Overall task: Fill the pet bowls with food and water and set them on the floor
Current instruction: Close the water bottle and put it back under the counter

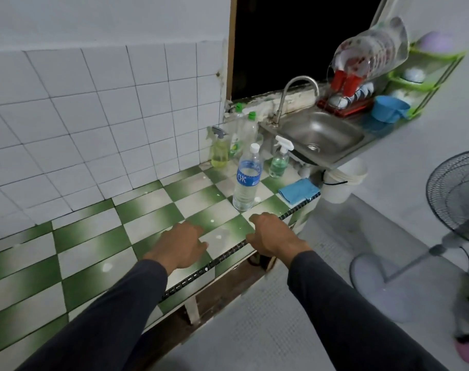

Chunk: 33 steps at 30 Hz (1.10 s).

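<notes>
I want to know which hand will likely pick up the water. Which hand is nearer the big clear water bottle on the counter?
Right. The right hand hovers at the counter edge just below the water bottle. The left hand is farther, below and to the bottle's left.

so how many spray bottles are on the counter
2. A yellow-liquid spray bottle with a grey trigger stands against the white tiled wall, and a green-liquid spray bottle with a white trigger stands beside the steel sink. Others may be hidden behind.
</notes>
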Motion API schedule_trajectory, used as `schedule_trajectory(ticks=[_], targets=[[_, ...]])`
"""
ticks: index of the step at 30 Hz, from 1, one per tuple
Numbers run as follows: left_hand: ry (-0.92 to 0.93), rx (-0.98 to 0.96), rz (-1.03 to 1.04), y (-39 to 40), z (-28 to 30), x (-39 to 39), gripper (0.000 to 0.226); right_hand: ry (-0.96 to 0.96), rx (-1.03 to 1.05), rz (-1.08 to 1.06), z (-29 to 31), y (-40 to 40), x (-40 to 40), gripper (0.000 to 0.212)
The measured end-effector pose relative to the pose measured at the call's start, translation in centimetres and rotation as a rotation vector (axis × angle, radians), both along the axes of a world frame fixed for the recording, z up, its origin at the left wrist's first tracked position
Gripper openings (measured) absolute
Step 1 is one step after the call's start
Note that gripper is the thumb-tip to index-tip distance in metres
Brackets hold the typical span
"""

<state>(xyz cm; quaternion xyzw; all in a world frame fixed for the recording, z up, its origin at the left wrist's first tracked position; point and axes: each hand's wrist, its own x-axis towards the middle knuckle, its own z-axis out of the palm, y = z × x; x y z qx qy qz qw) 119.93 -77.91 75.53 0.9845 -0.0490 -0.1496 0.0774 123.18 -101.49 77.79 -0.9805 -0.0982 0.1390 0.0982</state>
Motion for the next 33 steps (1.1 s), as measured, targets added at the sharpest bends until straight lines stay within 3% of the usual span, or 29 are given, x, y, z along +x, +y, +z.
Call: schedule_trajectory(ticks=[11,19,28,33], targets=[[-0.096,-0.22,0.011,-3.7,-2.7,11.1,0.08,-0.066,0.183,-0.12,-0.2,-3.8,9.9,0.057],[-0.072,-0.382,0.009,-5.5,-5.2,18.8,0.101,-0.058,0.329,-0.214,-0.7,-4.2,17.0,0.079],[0.03,-0.621,0.105,-7.0,-8.8,23.9,0.128,0.035,0.776,-0.343,-2.5,-3.5,22.5,0.123],[0.077,-0.81,0.202,-7.7,-11.1,25.8,0.132,0.053,0.854,-0.305,-4.6,-3.4,25.3,0.128]])
